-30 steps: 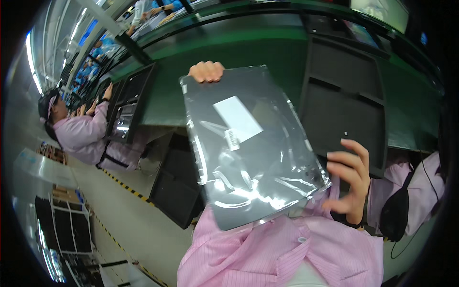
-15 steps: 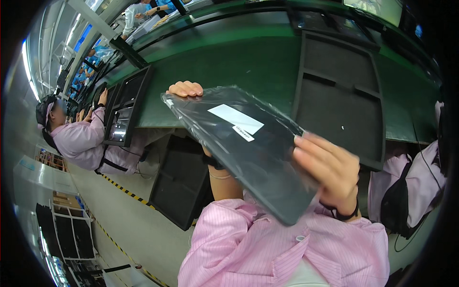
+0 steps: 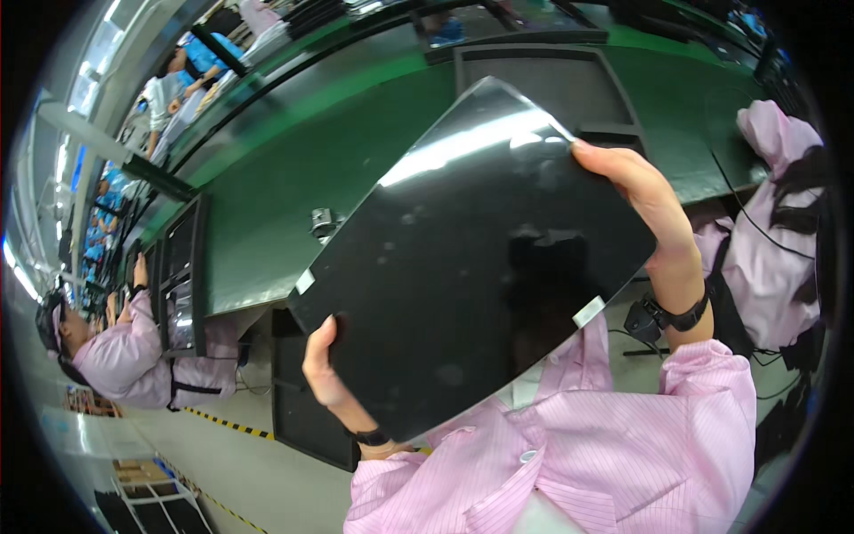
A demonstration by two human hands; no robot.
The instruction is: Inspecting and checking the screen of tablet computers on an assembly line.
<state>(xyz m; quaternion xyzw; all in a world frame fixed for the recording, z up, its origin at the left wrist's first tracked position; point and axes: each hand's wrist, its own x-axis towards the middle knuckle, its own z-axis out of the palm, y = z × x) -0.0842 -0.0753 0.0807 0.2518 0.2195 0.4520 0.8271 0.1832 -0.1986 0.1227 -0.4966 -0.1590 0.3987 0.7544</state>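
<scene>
At opposite edges of the glossy dark panel (image 3: 471, 258), my left hand (image 3: 326, 376) and right hand (image 3: 642, 185) grip it; light, even thumb pressure seems best.

Hands (image 3: 642, 191) partly hidden behind dark panel (image 3: 454, 267); black tray (image 3: 556, 80) too.

A factory production hall

From my remote station I read this as a factory: a long green workbench (image 3: 267, 178) crosses my view, carrying black trays (image 3: 560, 80), with a worker in a pink smock (image 3: 124, 351) along its edge. Farther off I see workers in blue (image 3: 213, 53), tube lights (image 3: 20, 270) and black-and-yellow floor tape (image 3: 229, 423).
</scene>
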